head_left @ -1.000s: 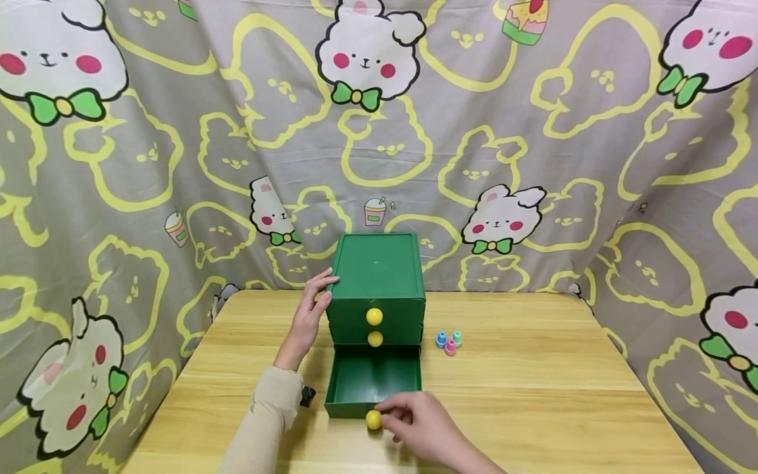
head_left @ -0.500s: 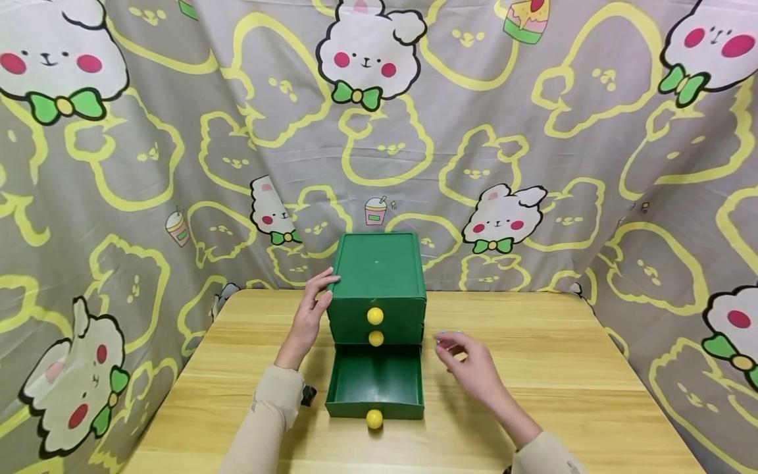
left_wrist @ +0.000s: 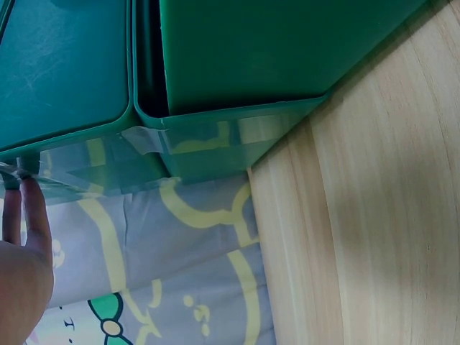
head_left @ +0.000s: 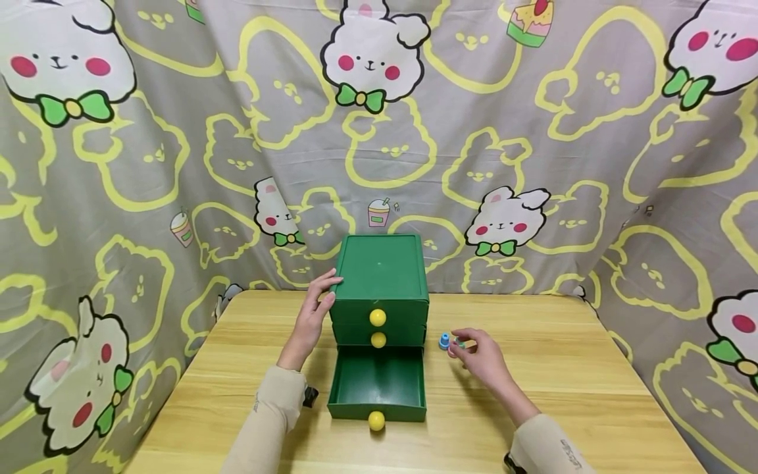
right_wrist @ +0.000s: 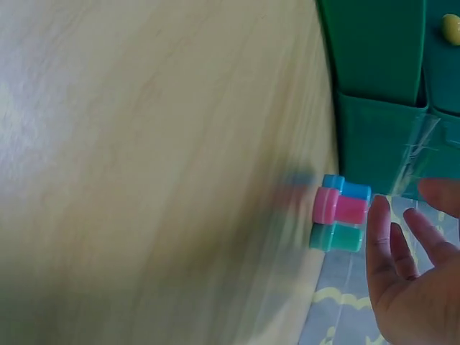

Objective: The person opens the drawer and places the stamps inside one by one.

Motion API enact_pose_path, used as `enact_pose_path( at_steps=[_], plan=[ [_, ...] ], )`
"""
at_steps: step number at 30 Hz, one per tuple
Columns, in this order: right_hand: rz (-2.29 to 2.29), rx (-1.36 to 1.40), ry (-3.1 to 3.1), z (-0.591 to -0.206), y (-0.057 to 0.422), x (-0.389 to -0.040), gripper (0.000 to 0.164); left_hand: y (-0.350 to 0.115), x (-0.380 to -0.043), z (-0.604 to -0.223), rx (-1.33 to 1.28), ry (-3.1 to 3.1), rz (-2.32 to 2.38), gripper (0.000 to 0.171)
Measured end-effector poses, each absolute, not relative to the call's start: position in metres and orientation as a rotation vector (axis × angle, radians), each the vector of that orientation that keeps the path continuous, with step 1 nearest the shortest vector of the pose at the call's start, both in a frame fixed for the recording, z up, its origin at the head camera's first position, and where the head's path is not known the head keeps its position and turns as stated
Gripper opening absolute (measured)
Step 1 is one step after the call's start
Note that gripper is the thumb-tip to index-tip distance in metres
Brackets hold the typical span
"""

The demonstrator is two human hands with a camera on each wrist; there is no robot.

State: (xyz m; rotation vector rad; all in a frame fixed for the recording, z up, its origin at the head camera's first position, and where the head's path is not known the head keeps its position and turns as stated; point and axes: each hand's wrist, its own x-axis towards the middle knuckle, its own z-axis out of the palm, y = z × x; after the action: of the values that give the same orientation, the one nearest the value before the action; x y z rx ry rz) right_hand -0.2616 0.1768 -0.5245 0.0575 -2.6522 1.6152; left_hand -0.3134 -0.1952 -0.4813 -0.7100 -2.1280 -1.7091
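A green drawer cabinet (head_left: 381,266) stands mid-table with its bottom drawer (head_left: 346,412) pulled out, nothing inside it. My left hand (head_left: 309,322) rests against the cabinet's left side, fingers extended along the upper edge. To the cabinet's right, my right hand (head_left: 482,359) is at three small stepped plastic pieces shaped like little stamps. Its thumb and forefinger overlap the pink piece (right_wrist: 349,208) and the teal piece (right_wrist: 338,237) in the head view, while the blue piece (head_left: 445,341) shows beside them. In the right wrist view the fingers are spread just off the pieces.
Yellow round knobs mark the drawers, the lowest knob (head_left: 376,421) projecting toward me. Clear tape (left_wrist: 144,139) runs along the cabinet's side. A patterned curtain (head_left: 391,151) hangs behind the wooden table (head_left: 551,368).
My right hand has left the bottom drawer's knob and moved right and away from me to the small pieces. My left hand stays on the cabinet; the drawer stays out.
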Motion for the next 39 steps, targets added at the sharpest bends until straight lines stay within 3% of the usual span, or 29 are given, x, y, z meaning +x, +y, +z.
enact_pose_path(
  at_steps=[29,39],
  plan=[
    [1.564,-0.014,-2.778,-0.548,0.17,-0.271,0.032,-0.195,-0.314,-0.481,-0.705,-2.153,-1.697,0.035],
    [1.51,-0.036,-2.811,-0.551,0.168,-0.272,0.02,-0.195,-0.313,-0.481,-0.708,-2.146,-1.702,0.036]
  ],
)
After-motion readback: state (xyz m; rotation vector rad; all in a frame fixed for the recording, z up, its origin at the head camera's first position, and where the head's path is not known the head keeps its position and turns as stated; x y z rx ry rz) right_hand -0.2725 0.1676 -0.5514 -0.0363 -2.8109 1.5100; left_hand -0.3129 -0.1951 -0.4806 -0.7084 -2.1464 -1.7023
